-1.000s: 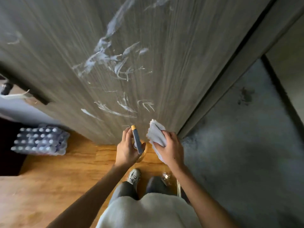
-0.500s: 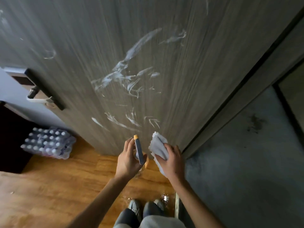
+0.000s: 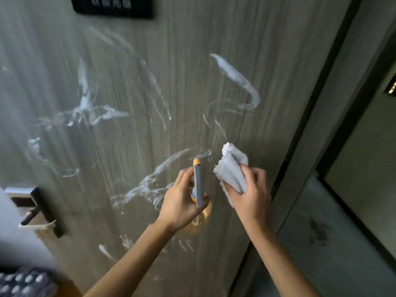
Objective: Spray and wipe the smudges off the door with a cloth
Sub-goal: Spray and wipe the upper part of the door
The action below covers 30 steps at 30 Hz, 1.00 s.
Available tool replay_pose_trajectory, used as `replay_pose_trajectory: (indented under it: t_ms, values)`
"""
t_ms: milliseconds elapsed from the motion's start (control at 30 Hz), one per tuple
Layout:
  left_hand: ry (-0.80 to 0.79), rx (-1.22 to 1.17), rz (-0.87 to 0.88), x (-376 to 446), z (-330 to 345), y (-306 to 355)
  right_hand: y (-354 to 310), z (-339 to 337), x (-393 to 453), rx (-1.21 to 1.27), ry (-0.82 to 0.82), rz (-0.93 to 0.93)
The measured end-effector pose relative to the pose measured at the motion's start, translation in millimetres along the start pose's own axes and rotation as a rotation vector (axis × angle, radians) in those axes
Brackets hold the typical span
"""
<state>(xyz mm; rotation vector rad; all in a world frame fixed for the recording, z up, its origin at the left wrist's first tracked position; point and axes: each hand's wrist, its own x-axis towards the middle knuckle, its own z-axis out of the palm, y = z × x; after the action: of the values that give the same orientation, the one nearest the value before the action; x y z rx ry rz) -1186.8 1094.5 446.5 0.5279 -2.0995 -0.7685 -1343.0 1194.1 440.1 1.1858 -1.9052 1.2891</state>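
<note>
A single head-worn view is given, aimed forward and slightly down at the door (image 3: 192,93), seen from close by

door (image 3: 132,99): your matt grey wood-grain panel, streaked with white smears
cloth (image 3: 232,168): your soft, crumpled pale fabric
spray bottle (image 3: 198,185): smooth grey plastic, amber body

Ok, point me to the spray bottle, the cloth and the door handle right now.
spray bottle (image 3: 198,185): head view, on its grey sprayer top, gripped by the left hand.
cloth (image 3: 231,168): head view, on the bunched folds above the right hand.
door handle (image 3: 30,215): head view, on the lever.
</note>
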Motion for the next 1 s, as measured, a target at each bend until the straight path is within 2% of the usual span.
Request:
replay_pose_trajectory:
  t_ms: [133, 233, 367, 500, 600, 667, 1000]
  values:
    - [0.041, -0.113, 0.096, 52, -12, 50, -6, -45, 90, -0.055, 0.278, -0.088]
    - [0.063, -0.178, 0.081, 77, -14, 84, -10, -74, 153, -0.107, 0.488, -0.142]
    - [0.016, -0.226, 0.066, 93, -6, 109, -18, -98, 227, -0.174, 0.6, -0.22]
    - [-0.023, -0.247, 0.048, 92, 5, 117, -12, -97, 274, -0.291, 0.551, -0.305]
    - [-0.032, -0.225, 0.042, 90, 10, 118, 5, -79, 289, -0.363, 0.478, -0.458]
    - [-0.03, -0.219, 0.045, 89, 13, 119, 14, -69, 292, -0.358, 0.442, -0.507]
    - [0.032, -0.234, -0.04, 87, 14, 123, 23, -59, 296, -0.27, 0.464, -0.609]
